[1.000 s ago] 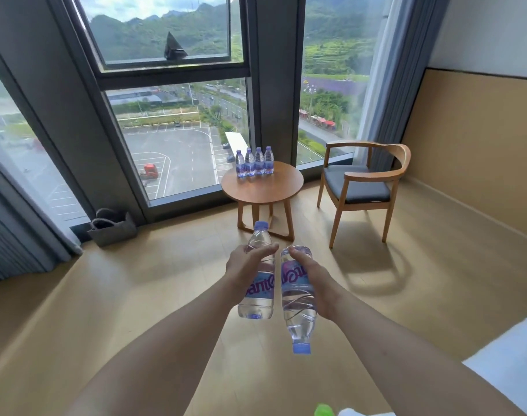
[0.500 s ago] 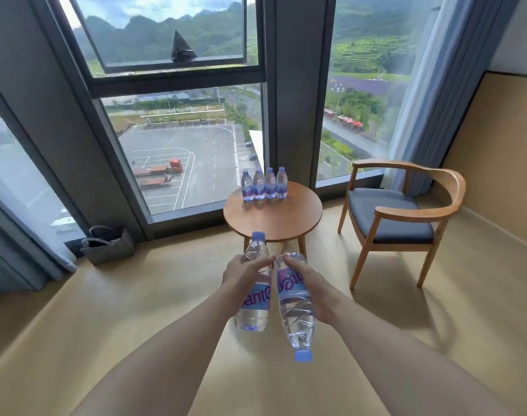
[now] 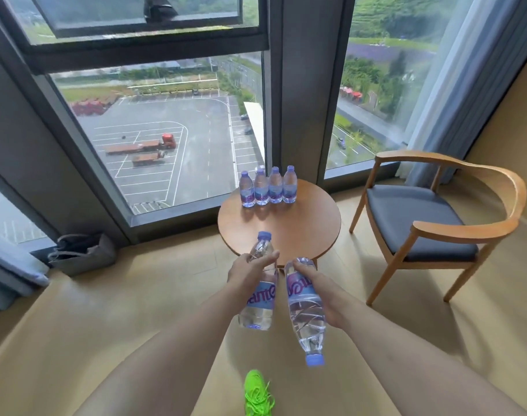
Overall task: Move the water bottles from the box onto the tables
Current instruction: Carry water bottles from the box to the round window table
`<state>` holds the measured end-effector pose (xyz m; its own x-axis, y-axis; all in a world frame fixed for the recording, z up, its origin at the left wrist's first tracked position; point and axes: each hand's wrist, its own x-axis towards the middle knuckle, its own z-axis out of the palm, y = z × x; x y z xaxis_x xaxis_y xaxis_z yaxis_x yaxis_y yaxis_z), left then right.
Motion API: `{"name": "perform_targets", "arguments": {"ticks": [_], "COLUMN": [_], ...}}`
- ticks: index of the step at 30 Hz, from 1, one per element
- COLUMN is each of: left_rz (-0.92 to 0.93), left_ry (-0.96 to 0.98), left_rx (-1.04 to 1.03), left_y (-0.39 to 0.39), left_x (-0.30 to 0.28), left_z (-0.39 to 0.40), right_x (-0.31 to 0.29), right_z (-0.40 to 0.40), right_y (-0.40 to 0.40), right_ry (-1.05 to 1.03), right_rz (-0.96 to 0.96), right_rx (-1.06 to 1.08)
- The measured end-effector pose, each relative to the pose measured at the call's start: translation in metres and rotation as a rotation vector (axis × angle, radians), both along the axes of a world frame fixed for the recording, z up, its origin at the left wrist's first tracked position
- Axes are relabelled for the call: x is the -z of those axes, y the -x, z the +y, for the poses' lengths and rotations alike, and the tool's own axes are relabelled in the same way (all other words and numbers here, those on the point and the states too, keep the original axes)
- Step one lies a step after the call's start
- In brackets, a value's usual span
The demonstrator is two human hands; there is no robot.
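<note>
Four water bottles already stand along the round bench's far edge, and we carry two more, our left hand gripping an upright bottle, our right hand an upside-down bottle, both still unplaced.

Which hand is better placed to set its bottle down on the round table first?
Left, probably. The left hand holds its bottle cap-up, ready to stand on the round table. The right hand holds its bottle cap-down, so it needs flipping first.

Our two bare forearms extend forward, side by side. Our left hand grips a clear plastic bottle cap-up; our right hand grips another clear plastic bottle cap-down.
</note>
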<state>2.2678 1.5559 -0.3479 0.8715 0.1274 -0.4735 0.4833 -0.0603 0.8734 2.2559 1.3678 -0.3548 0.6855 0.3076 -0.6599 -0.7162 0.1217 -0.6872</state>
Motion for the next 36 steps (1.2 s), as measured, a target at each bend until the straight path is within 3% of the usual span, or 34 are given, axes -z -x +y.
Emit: {"name": "perform_targets", "arguments": {"ticks": [9,20,28,36], "left_rz": [0.103,0.123,0.208,0.261], "left_ry": [0.06,0.021,-0.149,-0.287], "left_rx": [-0.098,-0.109,-0.118,-0.236], "left_y": [-0.155,-0.288,-0.39,-0.466], "left_x": [0.024,0.065,0.108,0.125], "left_z": [0.048,0.069,0.065,0.057], "right_x": [0.014,0.057,0.104,0.121], "right_z": [0.05,0.058,0.058,0.05], "right_y": [-0.144,-0.281,-0.418,-0.527], "right_ry": [0.006,-0.013,0.361,0.6], "right_rz": [0.153,0.303,0.268,0.192], "right_rx": [0.054,0.042,-0.01,-0.235]}}
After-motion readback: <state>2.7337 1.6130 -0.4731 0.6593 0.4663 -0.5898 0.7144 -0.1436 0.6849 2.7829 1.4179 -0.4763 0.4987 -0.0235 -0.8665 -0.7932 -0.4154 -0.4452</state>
